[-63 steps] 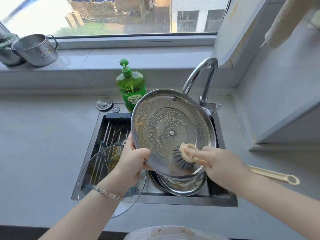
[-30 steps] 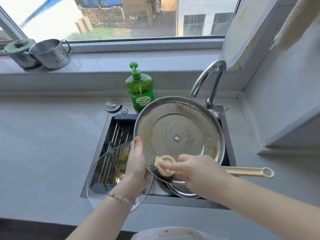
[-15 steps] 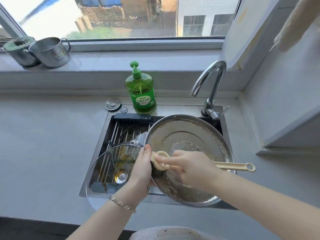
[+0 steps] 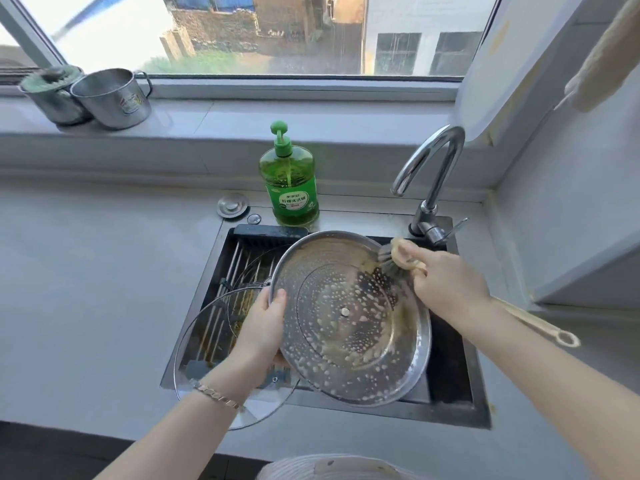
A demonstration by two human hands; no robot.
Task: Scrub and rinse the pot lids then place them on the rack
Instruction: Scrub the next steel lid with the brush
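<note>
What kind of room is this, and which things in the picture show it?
Most likely a home kitchen, at the washing-up spot: a sink with a faucet under a window, a green dish soap bottle, and steel pots on the sill.

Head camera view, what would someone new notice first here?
The big steel lid, foamy with suds, tilted over the sink: the left hand grips its left rim, and the right hand scrubs its far edge with a brush. Next, the green soap bottle behind the sink.

Bright daylight from window [image 4: 263,32], overexposed top left; wide-angle bending at edges.
</note>
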